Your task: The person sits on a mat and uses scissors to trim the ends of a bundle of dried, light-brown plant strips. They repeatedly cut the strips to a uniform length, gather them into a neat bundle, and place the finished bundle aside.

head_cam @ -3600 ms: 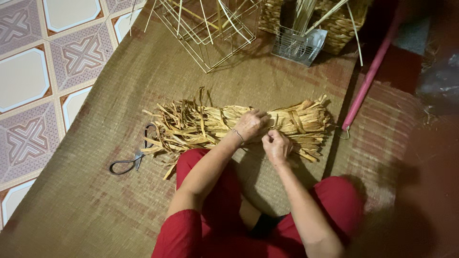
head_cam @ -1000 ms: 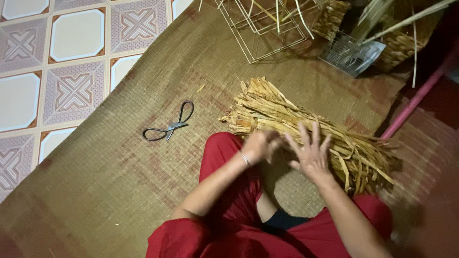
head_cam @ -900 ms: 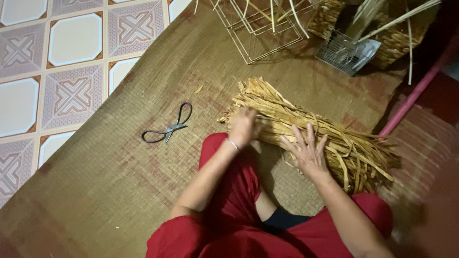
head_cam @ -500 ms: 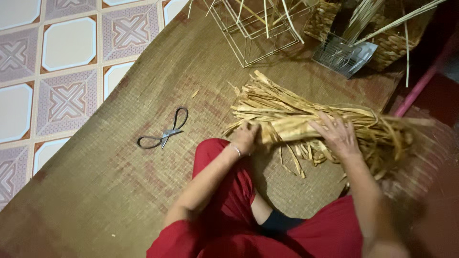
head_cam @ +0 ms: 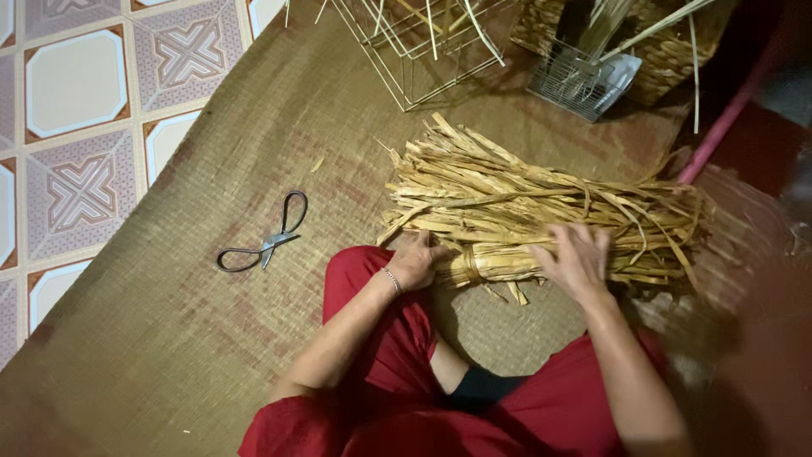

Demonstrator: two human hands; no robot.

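Gripping one end of a tied bundle of dried straw strips (head_cam: 499, 261), the left hand (head_cam: 414, 262) was clenched on it while the right hand (head_cam: 575, 258) lay open-fingered across its middle. That bundle rested against the larger straw pile (head_cam: 541, 199) on the woven mat (head_cam: 169, 338), scissors (head_cam: 264, 245) lying well apart.

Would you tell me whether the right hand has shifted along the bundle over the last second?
Yes. The right hand has slid along the straw bundle away from the scissors; the left hand grips the near end.
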